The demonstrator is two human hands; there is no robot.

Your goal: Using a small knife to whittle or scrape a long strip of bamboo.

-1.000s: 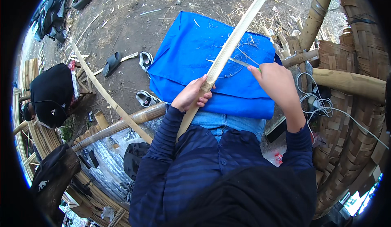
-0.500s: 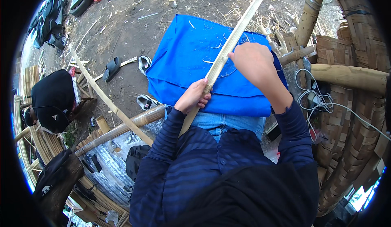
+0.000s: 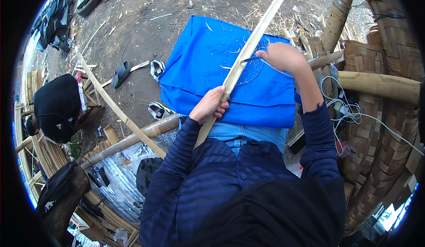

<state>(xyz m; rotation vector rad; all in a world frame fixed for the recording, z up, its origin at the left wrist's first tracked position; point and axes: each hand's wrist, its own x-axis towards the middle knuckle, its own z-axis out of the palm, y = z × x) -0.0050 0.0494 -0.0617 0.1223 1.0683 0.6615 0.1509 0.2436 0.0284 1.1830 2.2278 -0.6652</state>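
Observation:
A long pale bamboo strip (image 3: 261,27) runs slantwise from my lap over the blue cloth (image 3: 190,65) on my thighs. My left hand (image 3: 210,105) is closed round its lower part, near a knot. In my right hand (image 3: 283,58) is a knife (image 3: 251,59); its dark blade touches or nearly touches the strip's right edge, and the handle is hidden in my fist. Thin curled shavings lie scattered on the cloth, and a fine strand trails below my right hand.
Another bamboo strip (image 3: 115,105) leans at my left, by a bamboo rail (image 3: 155,129). A person in black (image 3: 57,107) is farther left. Sandals (image 3: 121,74) lie on the dirt. At right stand woven bamboo panels (image 3: 372,158), a bamboo pole (image 3: 338,14) and coiled white cable (image 3: 347,109).
My right hand has moved a little right and up, off the strip, so the knife blade now shows. My left hand and the strip have stayed nearly in place.

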